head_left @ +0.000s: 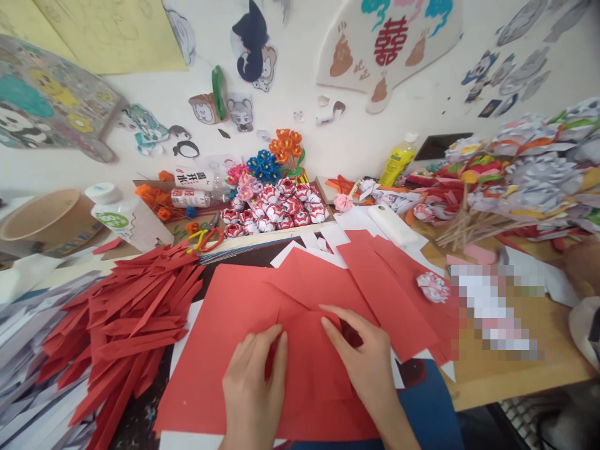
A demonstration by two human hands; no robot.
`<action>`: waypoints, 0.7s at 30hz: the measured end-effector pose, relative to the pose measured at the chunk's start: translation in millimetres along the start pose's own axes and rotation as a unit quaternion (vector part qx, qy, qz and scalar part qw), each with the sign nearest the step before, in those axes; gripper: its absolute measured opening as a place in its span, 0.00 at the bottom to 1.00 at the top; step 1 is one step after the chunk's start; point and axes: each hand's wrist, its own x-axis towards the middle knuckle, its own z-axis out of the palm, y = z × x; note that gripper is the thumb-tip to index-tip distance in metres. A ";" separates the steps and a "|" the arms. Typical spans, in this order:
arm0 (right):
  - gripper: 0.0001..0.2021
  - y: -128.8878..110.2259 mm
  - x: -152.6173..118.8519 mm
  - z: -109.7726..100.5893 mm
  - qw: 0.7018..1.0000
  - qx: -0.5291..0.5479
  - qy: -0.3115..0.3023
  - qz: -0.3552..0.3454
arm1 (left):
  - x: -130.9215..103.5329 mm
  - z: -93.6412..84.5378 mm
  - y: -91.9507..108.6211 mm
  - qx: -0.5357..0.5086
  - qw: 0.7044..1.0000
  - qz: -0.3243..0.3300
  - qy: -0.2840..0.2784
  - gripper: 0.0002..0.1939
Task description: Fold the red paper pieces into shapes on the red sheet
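A small piece of red paper [309, 356] lies in front of me on larger red sheets [206, 350]. At its upper left corner my left hand [255, 381] pinches the edge between thumb and forefinger. The upper right edge is between the thumb and forefinger of my right hand [363, 350], whose other fingers curl out of sight. Just above the fingertips, a loose red flap with creases [290, 294] lies across the stack. White paper shows from under the red sheets.
Folded red strips [135, 306] and white strips [37, 350] heap at the left. Behind stand red-and-white paper flowers [281, 209], scissors [206, 239] and a white bottle [126, 212]. Stemmed paper flowers [529, 181] lie at the right, near another person's hand [584, 262].
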 end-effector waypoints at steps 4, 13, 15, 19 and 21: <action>0.14 -1.2 0.4 -3.3 0.998 0.049 -0.016 0.033 | 2.8 -5.6 9.0 -0.070 0.994 -0.085 -0.005 0.08; 0.10 -19.7 5.9 -6.6 0.986 0.153 -0.057 0.035 | 15.7 -21.7 9.7 -0.281 0.942 -0.128 -0.133 0.21; 0.10 -30.4 5.7 -2.9 0.985 0.163 -0.043 0.023 | 22.2 -28.3 11.3 -0.311 0.925 -0.136 -0.170 0.21; 0.10 -56.5 11.9 2.6 0.979 0.196 -0.050 -0.026 | 42.3 -42.5 15.5 -0.295 0.930 -0.094 -0.199 0.15; 0.12 -70.0 22.5 0.7 0.972 0.213 -0.085 -0.052 | 56.3 -48.6 14.7 -0.287 0.938 -0.066 -0.184 0.13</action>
